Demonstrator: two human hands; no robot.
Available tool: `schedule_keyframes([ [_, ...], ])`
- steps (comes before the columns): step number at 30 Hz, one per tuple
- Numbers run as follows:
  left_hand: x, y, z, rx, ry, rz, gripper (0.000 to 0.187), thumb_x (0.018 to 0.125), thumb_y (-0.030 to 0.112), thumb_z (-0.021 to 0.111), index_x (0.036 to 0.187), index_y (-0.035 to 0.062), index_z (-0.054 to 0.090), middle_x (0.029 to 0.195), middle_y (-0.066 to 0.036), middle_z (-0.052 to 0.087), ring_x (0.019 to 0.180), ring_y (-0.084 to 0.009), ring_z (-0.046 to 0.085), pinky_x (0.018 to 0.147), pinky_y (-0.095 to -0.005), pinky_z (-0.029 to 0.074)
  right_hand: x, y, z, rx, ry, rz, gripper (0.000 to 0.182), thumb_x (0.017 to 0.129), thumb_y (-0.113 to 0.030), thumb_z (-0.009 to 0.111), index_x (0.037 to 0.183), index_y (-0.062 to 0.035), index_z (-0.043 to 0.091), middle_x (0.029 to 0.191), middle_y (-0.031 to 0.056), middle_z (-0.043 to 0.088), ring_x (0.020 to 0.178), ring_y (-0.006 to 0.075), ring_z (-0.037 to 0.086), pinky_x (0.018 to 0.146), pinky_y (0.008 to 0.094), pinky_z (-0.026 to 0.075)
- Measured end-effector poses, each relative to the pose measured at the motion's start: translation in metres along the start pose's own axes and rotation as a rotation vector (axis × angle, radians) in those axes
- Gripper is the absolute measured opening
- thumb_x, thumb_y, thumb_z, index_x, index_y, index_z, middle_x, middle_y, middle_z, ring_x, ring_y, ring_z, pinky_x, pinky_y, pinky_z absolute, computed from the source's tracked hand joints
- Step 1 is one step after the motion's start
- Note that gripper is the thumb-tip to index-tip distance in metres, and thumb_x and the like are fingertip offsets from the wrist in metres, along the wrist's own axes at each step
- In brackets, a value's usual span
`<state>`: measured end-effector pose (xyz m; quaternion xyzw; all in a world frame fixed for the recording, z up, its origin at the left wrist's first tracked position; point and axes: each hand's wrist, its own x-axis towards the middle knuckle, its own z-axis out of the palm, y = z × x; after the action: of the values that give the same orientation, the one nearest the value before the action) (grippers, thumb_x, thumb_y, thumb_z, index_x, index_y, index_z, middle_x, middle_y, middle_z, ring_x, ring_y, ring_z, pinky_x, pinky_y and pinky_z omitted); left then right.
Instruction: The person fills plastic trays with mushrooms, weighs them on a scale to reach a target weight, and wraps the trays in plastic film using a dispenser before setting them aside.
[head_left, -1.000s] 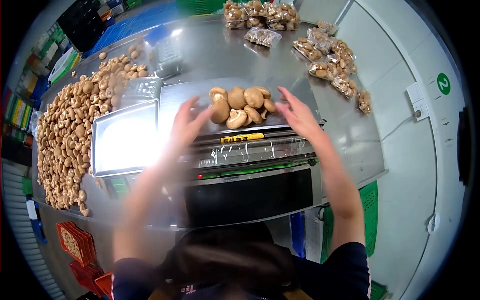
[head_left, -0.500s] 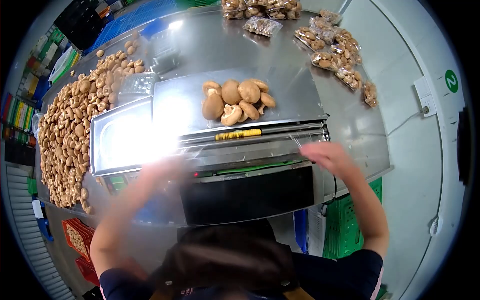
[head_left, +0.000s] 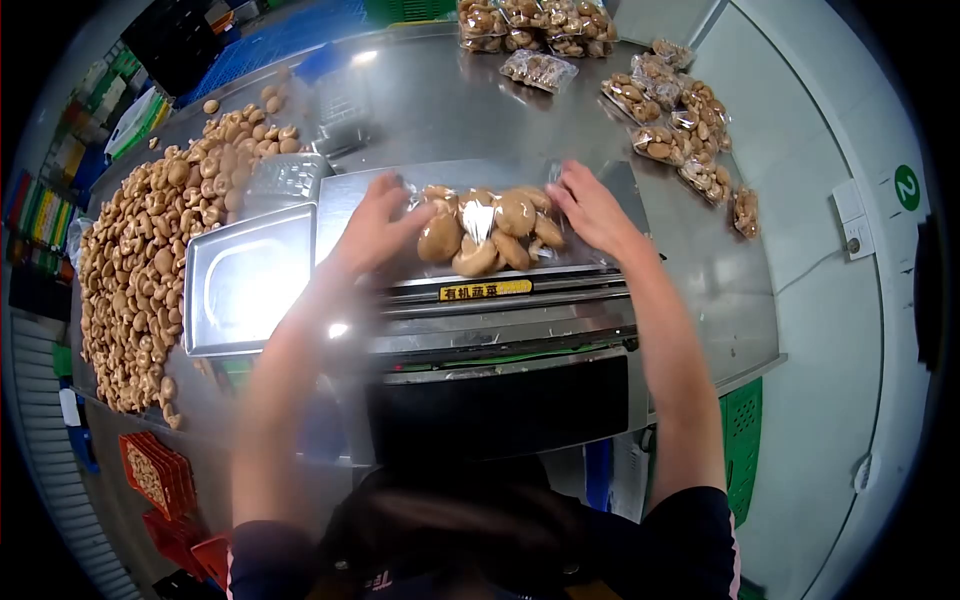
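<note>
Several brown mushrooms (head_left: 490, 230) lie on the steel plate of the wrapping machine (head_left: 500, 318), with clear film stretched over them. At their left side, my left hand (head_left: 380, 228) holds an edge of the film, its fingers pressed toward the pack. My right hand (head_left: 592, 212) pinches the film at the right side. Below the mushrooms, a yellow label strip (head_left: 486, 290) with dark characters runs along the machine's roller.
A large heap of loose mushrooms (head_left: 150, 260) covers the left of the table. An empty metal tray (head_left: 250, 280) and stacked clear trays (head_left: 285, 175) stand beside it. Wrapped mushroom packs (head_left: 690, 115) lie at the back right; more packs (head_left: 535, 25) are stacked behind.
Both hands have moved forward from the machine's front to the sides of the mushrooms. Film now covers the mushrooms, which were uncovered before.
</note>
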<state>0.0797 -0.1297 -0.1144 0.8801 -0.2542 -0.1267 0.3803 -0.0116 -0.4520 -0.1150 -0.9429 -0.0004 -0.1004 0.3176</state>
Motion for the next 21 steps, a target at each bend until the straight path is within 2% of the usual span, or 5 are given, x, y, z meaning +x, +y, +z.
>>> schedule_keyframes([
  [2, -0.025, 0.019, -0.012, -0.222, -0.114, -0.081, 0.034, 0.092, 0.032, 0.061, 0.094, -0.0015, 0.057, 0.105, -0.009, 0.06, 0.089, -0.0169, 0.059, 0.083, -0.0263, 0.047, -0.035, -0.051, -0.034, 0.143, -0.194, 0.152, 0.033, 0.098, -0.031, 0.048, 0.093, 0.0012, 0.052, 0.093, 0.0154, 0.061, 0.087, 0.025, 0.06, 0.079, 0.038, 0.051],
  [5, -0.084, 0.062, -0.023, -0.633, -0.315, -0.336, 0.027, 0.096, 0.028, 0.054, 0.096, 0.0012, 0.052, 0.086, -0.004, 0.054, 0.076, -0.0112, 0.056, 0.045, -0.027, 0.051, -0.091, -0.102, -0.061, 0.364, -0.277, 0.261, 0.032, 0.1, -0.028, 0.047, 0.089, 0.0024, 0.049, 0.077, 0.0102, 0.058, 0.068, 0.0146, 0.059, 0.054, 0.0298, 0.053],
  [13, -0.193, 0.076, 0.002, -0.554, -0.378, -0.686, 0.019, 0.1, 0.018, 0.048, 0.091, 0.0021, 0.047, 0.072, -0.005, 0.055, 0.045, -0.0099, 0.049, 0.041, -0.0242, 0.042, -0.214, -0.121, -0.02, 0.713, -0.298, 0.811, 0.029, 0.099, -0.026, 0.051, 0.099, 0.0025, 0.053, 0.08, 0.0072, 0.062, 0.065, 0.0114, 0.059, 0.056, 0.0254, 0.052],
  [15, -0.221, 0.019, 0.049, -0.033, -0.004, 0.011, 0.014, 0.098, 0.011, 0.051, 0.09, 0.0013, 0.045, 0.068, -0.005, 0.056, 0.05, -0.0088, 0.048, 0.047, -0.0245, 0.043, -0.239, -0.111, 0.015, 0.575, -0.029, 0.633, 0.02, 0.097, -0.019, 0.054, 0.1, 0.0016, 0.054, 0.074, 0.007, 0.062, 0.064, 0.0112, 0.059, 0.058, 0.0266, 0.05],
  [21, -0.237, 0.011, 0.072, 0.259, 0.485, -0.1, 0.008, 0.09, 0.005, 0.062, 0.094, -0.0004, 0.065, 0.076, -0.013, 0.066, 0.06, -0.0149, 0.06, 0.057, -0.0279, 0.048, -0.258, -0.101, 0.066, 0.149, 0.307, 0.468, 0.016, 0.095, -0.017, 0.056, 0.091, -0.001, 0.058, 0.065, 0.0141, 0.059, 0.057, 0.0238, 0.061, 0.056, 0.0338, 0.048],
])
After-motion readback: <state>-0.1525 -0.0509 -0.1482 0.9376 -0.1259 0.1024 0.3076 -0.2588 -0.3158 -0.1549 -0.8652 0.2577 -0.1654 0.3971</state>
